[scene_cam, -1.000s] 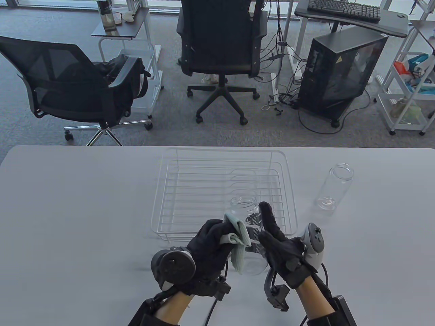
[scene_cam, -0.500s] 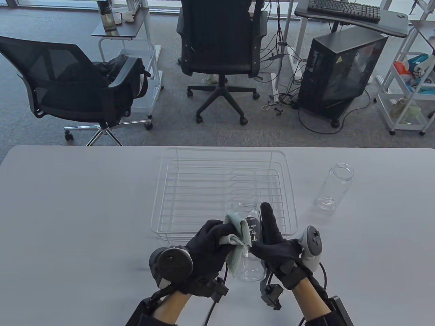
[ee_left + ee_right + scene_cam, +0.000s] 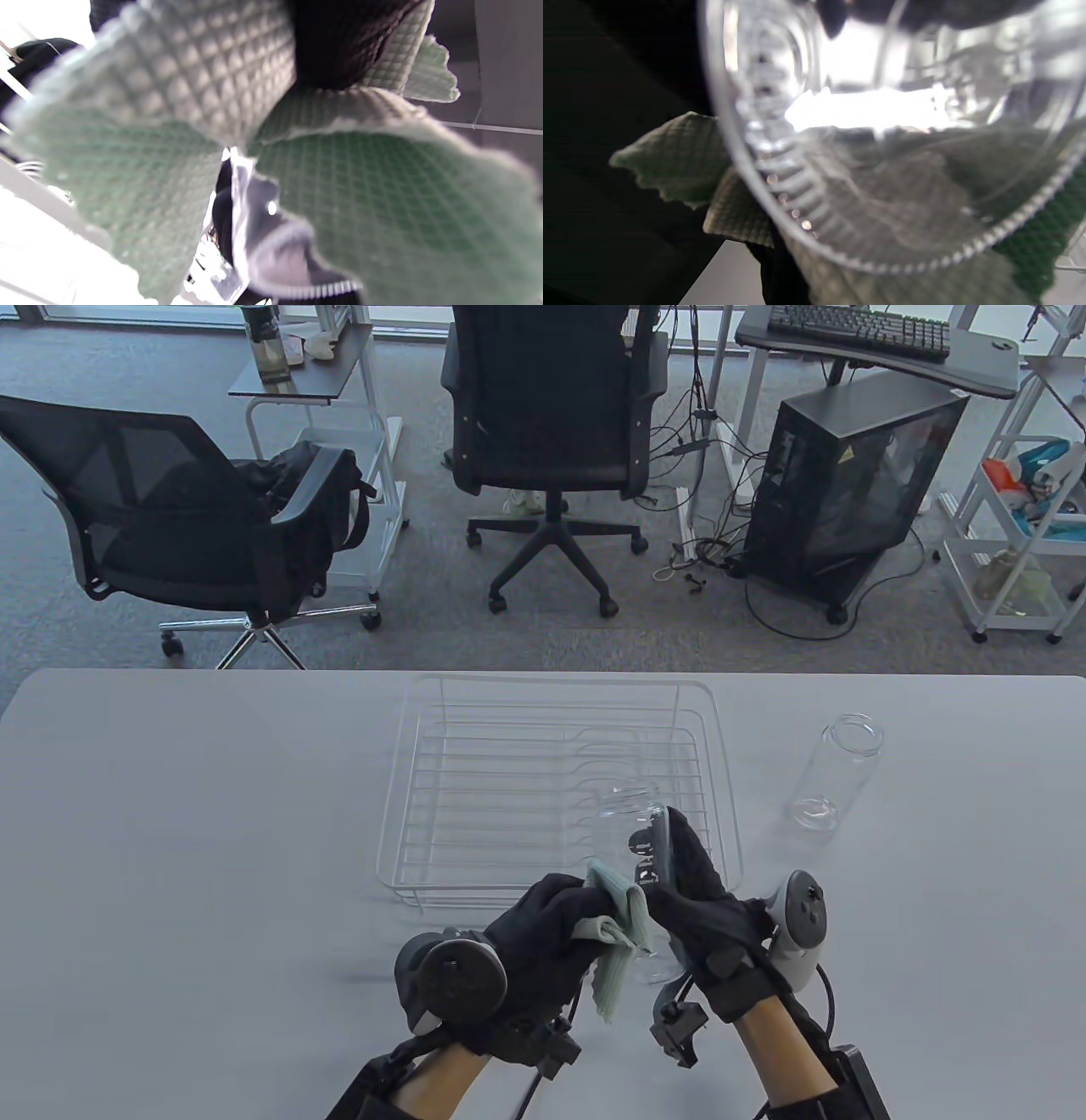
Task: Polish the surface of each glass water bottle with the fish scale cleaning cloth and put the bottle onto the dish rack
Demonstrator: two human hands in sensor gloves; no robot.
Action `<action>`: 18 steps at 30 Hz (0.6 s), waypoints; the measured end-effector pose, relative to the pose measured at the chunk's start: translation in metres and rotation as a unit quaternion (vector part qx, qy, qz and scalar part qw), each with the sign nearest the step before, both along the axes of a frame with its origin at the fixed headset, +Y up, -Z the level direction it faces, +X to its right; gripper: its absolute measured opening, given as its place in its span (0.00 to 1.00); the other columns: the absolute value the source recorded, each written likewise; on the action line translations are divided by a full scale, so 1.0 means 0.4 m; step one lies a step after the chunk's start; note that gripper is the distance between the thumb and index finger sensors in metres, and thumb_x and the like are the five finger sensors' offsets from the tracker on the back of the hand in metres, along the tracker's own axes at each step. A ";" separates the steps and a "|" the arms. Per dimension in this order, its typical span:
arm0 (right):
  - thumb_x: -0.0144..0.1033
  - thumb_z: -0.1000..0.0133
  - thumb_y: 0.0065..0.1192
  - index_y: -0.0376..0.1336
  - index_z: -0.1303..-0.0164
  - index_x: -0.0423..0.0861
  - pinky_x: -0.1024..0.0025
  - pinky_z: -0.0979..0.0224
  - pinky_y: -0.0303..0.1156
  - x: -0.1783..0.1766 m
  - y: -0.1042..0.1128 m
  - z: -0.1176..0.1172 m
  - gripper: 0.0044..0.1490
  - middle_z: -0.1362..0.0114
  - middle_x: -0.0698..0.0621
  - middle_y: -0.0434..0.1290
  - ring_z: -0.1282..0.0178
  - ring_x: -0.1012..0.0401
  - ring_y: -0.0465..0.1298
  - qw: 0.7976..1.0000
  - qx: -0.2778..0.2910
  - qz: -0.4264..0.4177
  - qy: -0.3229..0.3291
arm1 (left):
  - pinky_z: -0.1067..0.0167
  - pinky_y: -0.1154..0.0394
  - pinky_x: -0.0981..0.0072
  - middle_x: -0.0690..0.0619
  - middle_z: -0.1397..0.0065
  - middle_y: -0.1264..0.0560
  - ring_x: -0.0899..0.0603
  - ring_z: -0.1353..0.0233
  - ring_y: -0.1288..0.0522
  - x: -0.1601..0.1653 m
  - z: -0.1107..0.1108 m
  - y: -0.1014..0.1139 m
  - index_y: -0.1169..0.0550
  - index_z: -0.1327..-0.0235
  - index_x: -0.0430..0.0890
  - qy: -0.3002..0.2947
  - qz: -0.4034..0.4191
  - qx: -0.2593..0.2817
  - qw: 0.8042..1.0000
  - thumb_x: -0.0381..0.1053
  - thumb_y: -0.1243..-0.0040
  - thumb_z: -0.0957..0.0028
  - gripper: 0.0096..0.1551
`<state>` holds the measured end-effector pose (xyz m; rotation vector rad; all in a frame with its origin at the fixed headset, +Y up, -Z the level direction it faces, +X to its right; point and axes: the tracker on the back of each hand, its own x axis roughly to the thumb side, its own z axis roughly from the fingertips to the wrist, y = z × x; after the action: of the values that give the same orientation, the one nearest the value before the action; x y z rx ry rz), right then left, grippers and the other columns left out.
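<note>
Between both sets of fingers, mid-polish: right hand [image 3: 708,912] grips the glass bottle [image 3: 638,848], left hand [image 3: 551,925] clutches the cloth [image 3: 624,912] against it. Beyond, dish rack [image 3: 424,763] unfilled; second bottle [image 3: 827,772] untouched.

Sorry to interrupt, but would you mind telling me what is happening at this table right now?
A person in sensor gloves is polishing a glass bottle. The right hand grips the bottle above the table, while the left hand grips a green cleaning cloth pressed against its side. The wire dish rack behind them holds no bottle yet. A second glass bottle stands upright on the table to the right of the rack, untouched.
</note>
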<state>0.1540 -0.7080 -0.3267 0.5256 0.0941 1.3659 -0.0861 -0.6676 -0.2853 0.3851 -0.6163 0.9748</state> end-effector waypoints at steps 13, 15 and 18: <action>0.55 0.38 0.64 0.30 0.17 0.58 0.38 0.35 0.63 -0.054 -0.038 0.000 0.57 0.16 0.32 0.38 0.29 0.34 0.60 0.986 -0.067 -0.054 0.146 | 0.43 0.21 0.46 0.46 0.32 0.25 0.39 0.43 0.20 -0.082 -0.040 -0.011 0.28 0.34 0.59 0.030 0.116 -0.065 0.991 0.52 0.37 0.40 0.21; 0.56 0.40 0.66 0.31 0.17 0.57 0.42 0.36 0.64 -0.046 -0.039 -0.003 0.59 0.19 0.30 0.50 0.31 0.35 0.62 0.986 -0.068 -0.056 0.142 | 0.43 0.21 0.46 0.46 0.33 0.25 0.39 0.43 0.20 -0.077 -0.038 -0.010 0.28 0.34 0.59 0.028 0.105 -0.060 0.992 0.52 0.37 0.40 0.21; 0.59 0.42 0.68 0.34 0.16 0.55 0.45 0.38 0.65 -0.032 -0.031 -0.004 0.59 0.20 0.31 0.53 0.33 0.37 0.64 0.994 -0.038 -0.030 0.096 | 0.43 0.21 0.46 0.46 0.32 0.25 0.39 0.43 0.20 -0.065 -0.034 -0.009 0.28 0.35 0.59 0.021 0.092 -0.056 0.994 0.52 0.36 0.40 0.21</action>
<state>0.1412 -0.7202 -0.3283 0.5895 0.2834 1.2456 -0.1122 -0.6713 -0.2988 0.3659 -0.4914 1.1694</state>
